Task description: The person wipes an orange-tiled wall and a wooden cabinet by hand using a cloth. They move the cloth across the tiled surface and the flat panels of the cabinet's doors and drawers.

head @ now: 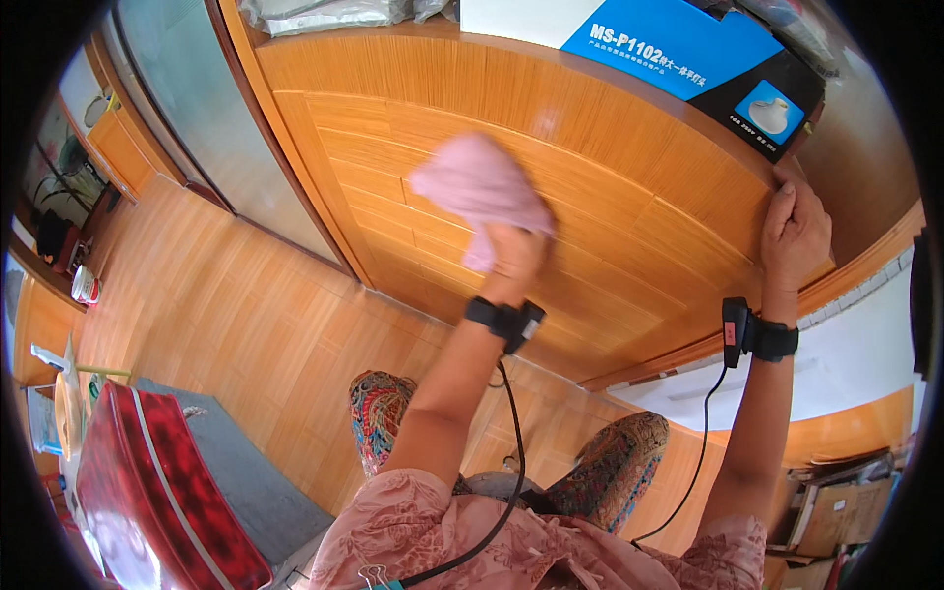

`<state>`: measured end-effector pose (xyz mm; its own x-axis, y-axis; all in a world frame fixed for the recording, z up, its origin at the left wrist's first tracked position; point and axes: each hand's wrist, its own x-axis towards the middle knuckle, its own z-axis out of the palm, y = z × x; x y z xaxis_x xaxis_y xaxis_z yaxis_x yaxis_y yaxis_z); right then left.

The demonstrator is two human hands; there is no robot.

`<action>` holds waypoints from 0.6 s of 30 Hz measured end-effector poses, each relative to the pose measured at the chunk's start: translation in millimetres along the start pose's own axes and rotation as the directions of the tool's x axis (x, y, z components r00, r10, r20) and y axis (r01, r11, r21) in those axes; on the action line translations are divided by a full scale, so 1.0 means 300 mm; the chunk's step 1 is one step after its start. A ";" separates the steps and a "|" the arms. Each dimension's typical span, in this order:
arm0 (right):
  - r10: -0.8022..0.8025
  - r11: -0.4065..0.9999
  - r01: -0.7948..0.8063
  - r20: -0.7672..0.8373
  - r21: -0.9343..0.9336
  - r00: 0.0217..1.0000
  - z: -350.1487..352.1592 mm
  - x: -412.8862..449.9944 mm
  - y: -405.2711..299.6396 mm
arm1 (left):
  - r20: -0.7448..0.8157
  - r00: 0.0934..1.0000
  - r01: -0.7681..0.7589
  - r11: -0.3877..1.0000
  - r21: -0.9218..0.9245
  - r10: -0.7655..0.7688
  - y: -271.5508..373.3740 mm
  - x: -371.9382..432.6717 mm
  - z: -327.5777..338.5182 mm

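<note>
A pink cloth [479, 181], slightly blurred, is bunched in my left hand [516, 251]. It lies against the wood-grain front panel [605, 214] of a cabinet, left of the panel's middle. My right hand [796, 228] grips the rounded right edge of the cabinet top [708, 125], its fingers partly hidden behind that edge. Just above this hand sits a blue, black and white cardboard box [678, 51] bearing writing and a picture of a white lamp holder. Each wrist wears a black strap with a small device and a cable.
Plastic-wrapped items [332, 15] rest at the cabinet top's left end. A frosted glass sliding door [214, 110] adjoins on the left. A shiny red case [162, 472] stands at lower left by a grey surface [243, 457]. Cardboard pieces [841, 516] lean at lower right. A white tub [85, 284] stands on the wooden floor.
</note>
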<state>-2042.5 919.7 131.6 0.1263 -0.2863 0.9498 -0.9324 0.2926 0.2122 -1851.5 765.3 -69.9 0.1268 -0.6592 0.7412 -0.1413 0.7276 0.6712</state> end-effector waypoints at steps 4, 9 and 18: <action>-0.027 0.999 0.027 -0.021 0.025 0.999 0.010 -0.006 0.009 | 0.250 0.883 -0.447 0.875 0.188 0.397 -0.046 -0.129 0.099; -0.011 0.999 0.013 -0.054 0.042 0.998 -0.004 0.020 -0.008 | -0.071 0.997 -0.004 0.949 -0.315 -0.020 -0.090 0.097 -0.101; -0.015 1.000 0.016 -0.069 0.025 0.997 0.018 0.008 0.010 | 0.152 0.935 -0.311 0.947 -0.083 0.321 0.174 -0.049 0.161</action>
<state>-2046.8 914.9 133.2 0.1630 -0.2268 0.9602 -0.9385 0.2646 0.2219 -1908.4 803.9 -45.7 -0.0763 -0.4119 0.9081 -0.0914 0.9098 0.4050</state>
